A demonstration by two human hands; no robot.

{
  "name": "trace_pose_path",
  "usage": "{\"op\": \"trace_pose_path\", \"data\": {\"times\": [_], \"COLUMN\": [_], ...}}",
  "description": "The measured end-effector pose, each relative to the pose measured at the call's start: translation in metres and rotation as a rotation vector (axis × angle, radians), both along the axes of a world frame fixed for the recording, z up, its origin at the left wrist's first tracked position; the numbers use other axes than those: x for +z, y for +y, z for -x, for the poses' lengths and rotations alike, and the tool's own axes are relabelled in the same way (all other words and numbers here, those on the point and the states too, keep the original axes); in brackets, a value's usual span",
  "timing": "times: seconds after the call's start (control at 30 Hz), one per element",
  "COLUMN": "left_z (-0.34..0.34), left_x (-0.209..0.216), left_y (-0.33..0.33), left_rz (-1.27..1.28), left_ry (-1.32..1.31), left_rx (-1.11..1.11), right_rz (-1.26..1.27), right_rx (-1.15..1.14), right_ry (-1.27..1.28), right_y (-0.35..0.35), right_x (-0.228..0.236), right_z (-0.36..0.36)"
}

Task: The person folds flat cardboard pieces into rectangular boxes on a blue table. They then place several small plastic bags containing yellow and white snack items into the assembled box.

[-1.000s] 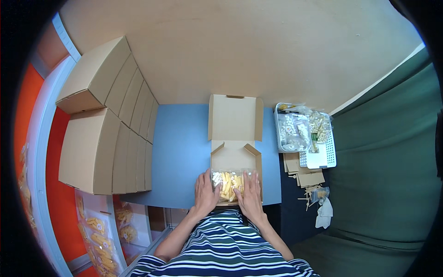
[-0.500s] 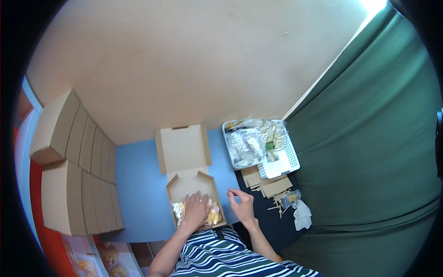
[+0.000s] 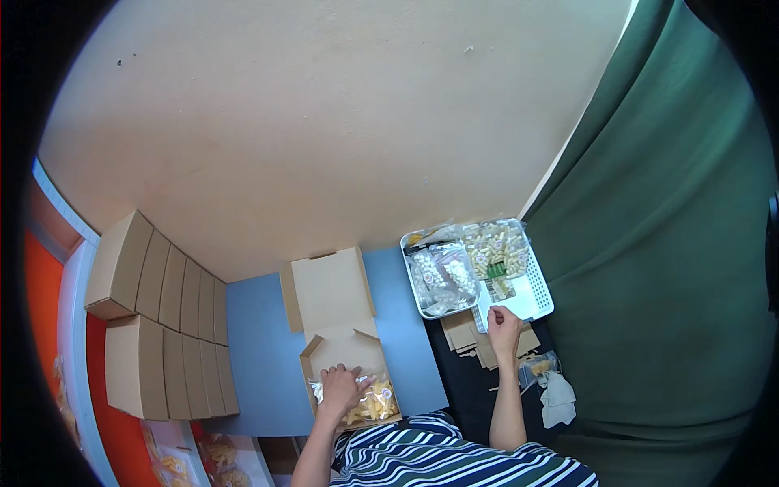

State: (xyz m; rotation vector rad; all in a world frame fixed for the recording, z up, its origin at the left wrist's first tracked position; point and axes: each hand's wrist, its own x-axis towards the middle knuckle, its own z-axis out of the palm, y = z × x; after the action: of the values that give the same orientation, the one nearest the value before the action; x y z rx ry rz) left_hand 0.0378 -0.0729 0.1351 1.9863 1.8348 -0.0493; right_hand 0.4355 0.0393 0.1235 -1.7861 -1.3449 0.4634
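Observation:
My left hand (image 3: 342,388) lies in the open cardboard box (image 3: 359,354), its fingers spread over clear bags. One bag of yellow pieces (image 3: 378,403) fills the near right of the box. White pieces (image 3: 317,390) show beside my left fingers. My right hand (image 3: 504,326) is above the near edge of a white perforated basket (image 3: 539,294), with the fingers closed together. Whatever they may hold is hidden or too small to make out. Bags of white pieces (image 3: 445,272) and bags of pale pieces (image 3: 492,243) lie in the basket.
Folded brown boxes (image 3: 180,292) stand in two rows at the left. The box rests on a blue tabletop (image 3: 410,357). Flat cardboard pieces (image 3: 461,334), a small bag (image 3: 537,367) and a pale cloth (image 3: 557,399) lie at the right, beside a green curtain (image 3: 649,308).
My right hand has moved away from beside the box, right and forward to the basket. My left hand stays in the box, now nearer its left side. The whole view has shifted.

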Motion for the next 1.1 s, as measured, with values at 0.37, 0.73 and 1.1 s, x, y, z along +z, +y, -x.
{"op": "trace_pose_path", "data": {"times": [0.37,0.73,1.1], "left_z": [-0.025,0.028,0.055], "left_x": [0.003,0.026,-0.006], "left_y": [-0.008,-0.054,-0.086], "left_rz": [-0.15,-0.606,-0.58], "left_ry": [-0.087,-0.336,-0.539], "left_rx": [0.129,0.686,0.723], "right_rz": [-0.085,-0.022,0.048], "right_rx": [-0.037,0.03,-0.014], "right_ry": [0.01,0.352,0.513], "right_y": [0.082,0.091,0.094], "right_x": [-0.041,-0.036,-0.032], "right_z": [0.028,0.01,-0.02]}}
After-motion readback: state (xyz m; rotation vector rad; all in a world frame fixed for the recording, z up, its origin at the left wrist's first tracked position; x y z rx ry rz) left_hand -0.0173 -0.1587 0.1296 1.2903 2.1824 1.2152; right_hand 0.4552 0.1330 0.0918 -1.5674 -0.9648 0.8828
